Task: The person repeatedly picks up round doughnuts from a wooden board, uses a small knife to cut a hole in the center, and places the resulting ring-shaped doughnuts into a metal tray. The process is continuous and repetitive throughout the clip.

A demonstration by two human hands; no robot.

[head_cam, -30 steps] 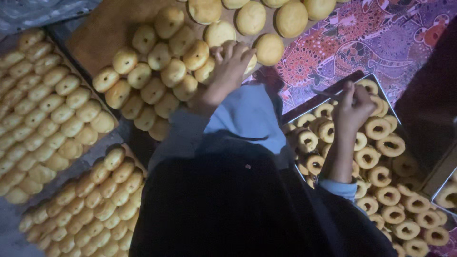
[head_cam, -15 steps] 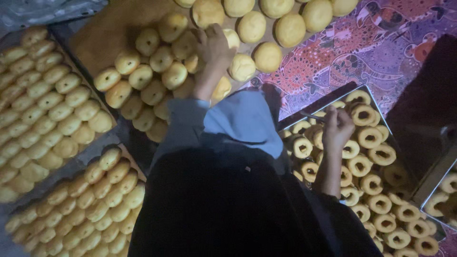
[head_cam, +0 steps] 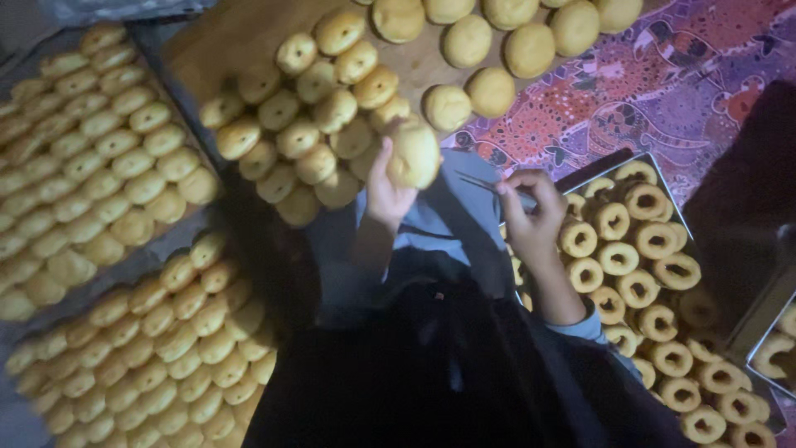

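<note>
the left hand [head_cam: 388,192] is raised over the lap, fingers closed around a round yellow bun [head_cam: 414,154] that it holds up just in front of the heap of buns [head_cam: 319,124] on the wooden board [head_cam: 228,37]. the right hand [head_cam: 531,217] is closed too, pinching a thin metal tool [head_cam: 491,187] whose tips point left toward the bun; the tool (small and blurred) looks like tweezers or small scissors, and which one cannot be told. the two hands are near each other but apart, with a grey-blue cloth [head_cam: 452,224] lying between and under them.

just beside the right hand stands a metal tray [head_cam: 609,162] filled with ring-shaped pastries [head_cam: 634,265], each with a hollow middle. a second tray corner [head_cam: 767,332] shows at the far right edge. plain round buns [head_cam: 489,33] lie in loose rows on the upper part of the board, next to a patterned purple cloth [head_cam: 663,83]. to the left, two more batches of small yellow pastries [head_cam: 108,174] lie in tight rows, one above the other [head_cam: 166,348]. dark clothing [head_cam: 431,382] fills the lower middle.
</note>
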